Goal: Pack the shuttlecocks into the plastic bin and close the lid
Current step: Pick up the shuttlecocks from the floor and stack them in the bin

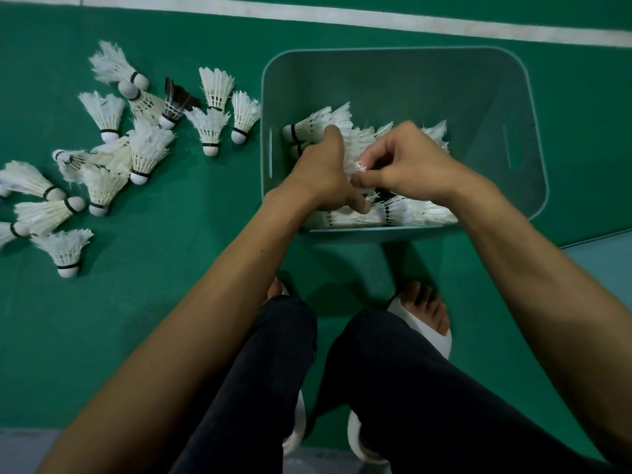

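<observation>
A teal plastic bin (478,80) stands open on the green floor, with several white shuttlecocks (309,128) lying in its near half. Both hands are inside the bin over them. My left hand (321,172) grips the feathers of the shuttlecocks in the bin, fingers curled down among them. My right hand (407,159) pinches the feather tips of a shuttlecock (359,165) between thumb and fingers. Several more shuttlecocks (147,155) lie scattered on the floor left of the bin, one of them dark-feathered (176,100). No lid is in view.
A white court line (342,17) runs across the floor behind the bin. My knees in dark trousers and my feet in white sandals (424,323) are just in front of the bin. A paler floor strip (605,261) begins at the right.
</observation>
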### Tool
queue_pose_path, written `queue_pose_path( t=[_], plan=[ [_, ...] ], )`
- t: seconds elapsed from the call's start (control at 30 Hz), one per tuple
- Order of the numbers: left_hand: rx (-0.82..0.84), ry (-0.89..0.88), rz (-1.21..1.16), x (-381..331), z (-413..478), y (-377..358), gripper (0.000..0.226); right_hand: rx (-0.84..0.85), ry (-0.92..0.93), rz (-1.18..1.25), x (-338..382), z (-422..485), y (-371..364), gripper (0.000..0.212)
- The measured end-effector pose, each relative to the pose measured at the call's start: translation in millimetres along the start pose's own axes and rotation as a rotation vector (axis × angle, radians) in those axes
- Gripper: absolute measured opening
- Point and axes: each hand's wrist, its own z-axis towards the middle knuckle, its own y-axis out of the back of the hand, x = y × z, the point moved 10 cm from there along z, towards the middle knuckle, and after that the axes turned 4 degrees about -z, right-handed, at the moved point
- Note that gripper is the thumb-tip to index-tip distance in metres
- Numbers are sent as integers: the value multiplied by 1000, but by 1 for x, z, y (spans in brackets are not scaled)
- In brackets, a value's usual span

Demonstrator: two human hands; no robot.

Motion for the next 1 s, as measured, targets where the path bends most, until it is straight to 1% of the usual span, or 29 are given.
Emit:
queue_pose_path(
  t=[0.07, 0.17, 0.23, 0.27, 0.33, 0.37, 0.43, 0.47, 0.53, 0.6, 0.67, 0.73, 0.8, 0.87, 0.93, 1.0],
  plan=[
    [3, -1, -2, 0, -2, 2, 98, -86, -55, -43, -14, 3, 16, 16],
    [-64, 34, 17, 5, -2, 13, 94, -340, -223, -26, -51, 10, 59, 11],
    [-113, 70, 33, 9, -1, 21, 91, -518, -358, 17, -77, 16, 84, 17],
    [-141, 76, 31, 10, 0, 25, 87, -566, -394, 28, -83, 21, 88, 18],
    [-204, 81, 9, 11, 3, 32, 86, -580, -414, 47, -79, 38, 83, 15],
    [-227, 89, -7, 12, 4, 34, 92, -557, -412, 60, -73, 48, 76, 13],
    [-225, 101, -22, 13, 7, 34, 105, -466, -396, 90, -58, 66, 52, 10],
    [-203, 100, -16, 13, 9, 33, 106, -411, -383, 91, -51, 74, 40, 11],
    [-150, 81, 35, 11, 11, 29, 94, -341, -362, 79, -45, 87, 23, 14],
    [-127, 68, 82, 10, 13, 27, 81, -314, -358, 99, -45, 91, 18, 15],
    [-136, 59, 86, 8, 14, 29, 75, -298, -356, 111, -37, 82, 22, 12],
    [-155, 45, 92, 5, 11, 33, 75, -285, -359, 127, -32, 68, 28, 9],
    [-163, 20, 97, -1, 4, 38, 74, -337, -369, 134, -31, 55, 38, 14],
    [-194, -32, 103, -10, -8, 47, 66, -456, -361, 78, -24, 41, 53, 14],
    [-283, -114, 108, -20, -25, 64, 53, -565, -320, 32, -6, 28, 62, 19],
    [-436, -209, 81, -27, -48, 87, 43, -642, -213, 15, 26, 15, 64, 16]
  ],
)
